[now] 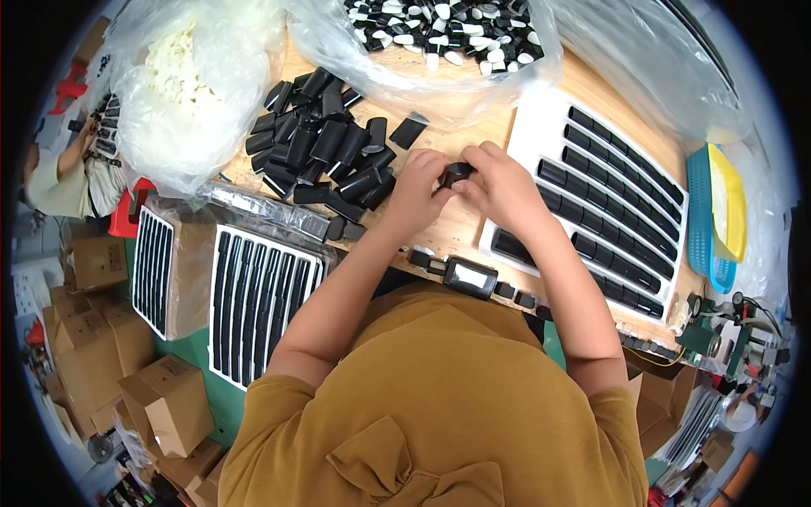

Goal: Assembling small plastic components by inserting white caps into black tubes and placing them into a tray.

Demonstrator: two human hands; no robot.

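Between my two hands, above the near part of the wooden table, is a small black plastic piece [457, 173] with a rounded outline. The fingertips of my left hand [417, 193] close on its left side. My right hand [507, 188] pinches it from the right with thumb and fingers. My fingers cover part of the piece, so its full shape is hidden. A heap of black curved plastic casings [325, 145] lies to the left of my left hand. To the right of my right hand, a white tray [525, 139] carries rows of similar black casings.
A clear bag [397, 80] of small black-and-white parts lies at the back; another bag [182, 76] holds cream pieces. A blue basket [699, 215] stands far right. Filled trays [253, 296] and cardboard boxes [169, 406] are at lower left. A person [80, 173] works at far left.
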